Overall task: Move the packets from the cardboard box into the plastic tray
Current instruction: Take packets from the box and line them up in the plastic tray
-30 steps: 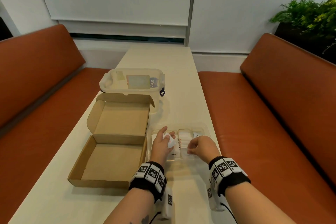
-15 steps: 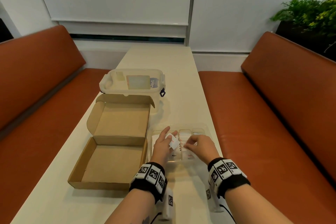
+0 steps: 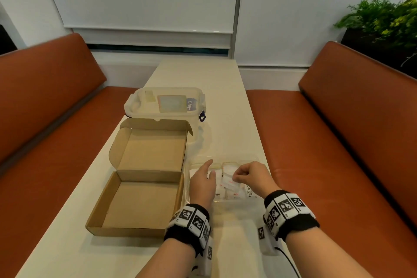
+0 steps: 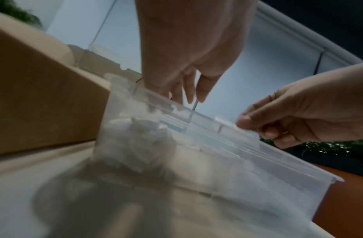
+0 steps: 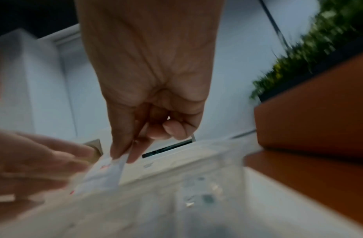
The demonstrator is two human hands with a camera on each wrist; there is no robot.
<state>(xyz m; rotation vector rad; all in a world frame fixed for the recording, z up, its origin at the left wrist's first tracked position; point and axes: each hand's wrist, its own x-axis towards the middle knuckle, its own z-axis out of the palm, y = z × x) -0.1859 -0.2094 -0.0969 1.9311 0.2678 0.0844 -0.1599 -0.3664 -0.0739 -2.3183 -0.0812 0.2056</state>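
The open cardboard box (image 3: 140, 205) lies on the table with nothing inside it. Right of it stands the clear plastic tray (image 3: 186, 187), with several white packets (image 3: 234, 195) in it. My left hand (image 3: 208, 170) hovers over the tray's left part with its fingers straight and holds nothing. My right hand (image 3: 235, 178) pinches a white packet (image 3: 228, 183) between thumb and forefinger over the middle of the tray. The right wrist view shows that pinch on the packet (image 5: 107, 175). In the left wrist view, my left fingers (image 4: 190, 90) point down into the tray (image 4: 258, 169).
A lidded clear plastic container (image 3: 167, 104) stands just behind the box's raised lid (image 3: 149, 151). Orange benches (image 3: 338, 142) run along both sides of the narrow table (image 3: 67, 244). The tray sits close to the table's right edge. A plant (image 3: 383, 18) is at the far right.
My left hand let go of the white packet it held and straightened its fingers. My right hand took that packet and now pinches it over the tray.
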